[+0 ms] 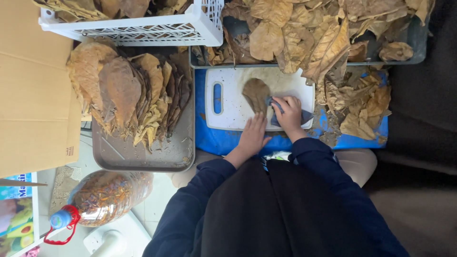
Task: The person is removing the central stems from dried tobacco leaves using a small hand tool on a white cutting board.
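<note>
Nearby, dry leaves [128, 93] on brown tray [143, 159]; right hand [288, 114] gripping grey cloth [304, 116], left hand [253, 135] flat.

head view | worn on head | looks straight down, close | white cutting board [238, 102] mid-frame, lap below

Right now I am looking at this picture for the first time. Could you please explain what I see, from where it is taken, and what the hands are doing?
There is no machine, only one person, filmed by a camera worn on their head and looking down at their lap. A white cutting board lies on a blue surface. On it rests one brown dried leaf. The left hand lies flat, pressing the leaf's near end. The right hand presses a grey cloth against the leaf. To the left, a grey tray holds stacked leaves. Beyond the board, a bin holds loose leaves.
</note>
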